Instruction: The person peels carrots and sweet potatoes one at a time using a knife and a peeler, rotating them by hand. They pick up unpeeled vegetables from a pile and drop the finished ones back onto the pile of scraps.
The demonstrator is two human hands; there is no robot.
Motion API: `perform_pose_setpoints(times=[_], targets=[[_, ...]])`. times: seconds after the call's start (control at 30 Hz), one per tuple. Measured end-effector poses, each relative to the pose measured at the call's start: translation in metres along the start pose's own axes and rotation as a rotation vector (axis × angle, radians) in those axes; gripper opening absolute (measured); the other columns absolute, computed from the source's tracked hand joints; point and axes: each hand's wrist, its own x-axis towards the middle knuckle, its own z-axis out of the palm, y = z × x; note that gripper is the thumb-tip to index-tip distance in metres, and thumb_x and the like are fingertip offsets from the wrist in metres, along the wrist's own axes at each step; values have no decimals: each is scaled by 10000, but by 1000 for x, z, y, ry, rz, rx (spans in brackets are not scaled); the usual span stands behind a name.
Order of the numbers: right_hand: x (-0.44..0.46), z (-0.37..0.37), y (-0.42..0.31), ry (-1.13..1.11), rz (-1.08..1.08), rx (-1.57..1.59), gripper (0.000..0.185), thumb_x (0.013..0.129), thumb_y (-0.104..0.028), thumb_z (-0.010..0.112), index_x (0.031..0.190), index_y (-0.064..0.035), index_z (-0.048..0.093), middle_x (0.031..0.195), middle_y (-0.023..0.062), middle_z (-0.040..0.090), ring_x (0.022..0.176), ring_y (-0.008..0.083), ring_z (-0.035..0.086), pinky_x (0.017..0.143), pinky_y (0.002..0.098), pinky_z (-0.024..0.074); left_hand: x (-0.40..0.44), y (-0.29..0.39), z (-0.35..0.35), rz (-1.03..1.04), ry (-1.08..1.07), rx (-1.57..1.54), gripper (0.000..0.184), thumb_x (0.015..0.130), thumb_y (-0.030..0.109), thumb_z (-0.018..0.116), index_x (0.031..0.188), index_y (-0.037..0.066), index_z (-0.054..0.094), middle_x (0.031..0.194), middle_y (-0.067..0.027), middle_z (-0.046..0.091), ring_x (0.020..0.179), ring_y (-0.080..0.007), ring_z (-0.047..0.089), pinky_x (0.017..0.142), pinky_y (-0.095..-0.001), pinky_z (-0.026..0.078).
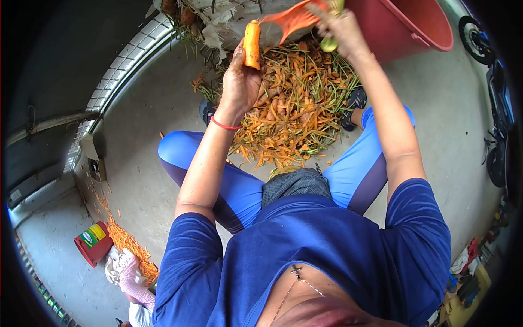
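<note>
My left hand (242,82) is closed around a stubby orange carrot (251,44), holding it nearly upright with its cut end down. Further right, my right hand (346,35) grips a yellow-green-handled tool (329,43); motion smears it, and its working end is not clear. Beside those fingers is an orange-red flat piece with slits (297,20), whose kind I cannot make out. Below both hands a heap of carrot peels and green stalks (294,103) lies on the floor between my feet, with some whole carrots among it.
A large red tub (400,32) stands beyond my right hand. Whitish sacking with carrots (218,24) is at the top. At lower left, another person's pink sleeve (136,286) is near orange shreds (128,240) and a red bucket (92,245). Motorbikes (498,109) stand at right.
</note>
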Motion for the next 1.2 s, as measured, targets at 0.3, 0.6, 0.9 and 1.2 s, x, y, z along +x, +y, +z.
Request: perform_pose_setpoints(times=[0.3,0.6,0.9,1.2], targets=[[-11,28,32,-155,-55,-239,291,836,-313,755,1012,-100,666,635,-83,506,541,-6,456,478,171,368,-9,2,15,2,77,-15,369,1021,217,389,1342,42,436,1325,-101,504,1141,-212,535,959,-334,460],[46,-53,10,317,-250,-215,285,855,-299,734,756,-112,543,573,-42,495,447,37,439,393,196,330,-5,0,1,-61,-41,-38,375,1006,243,448,1306,21,419,1080,-133,531,939,-223,534,824,-326,467],[-12,26,29,-156,77,-108,215,848,-304,743,920,-116,669,617,-91,495,499,-20,434,441,165,360,3,-5,4,43,144,-9,293,1019,194,374,1220,-4,454,1142,-131,563,1006,-228,593,868,-350,537],[10,3,22,-67,-54,-208,287,834,-308,759,774,-129,543,564,-47,458,468,42,434,408,191,331,2,-6,-6,-76,59,3,306,1023,207,389,1236,-2,457,1095,-115,558,933,-206,586,857,-320,515]])
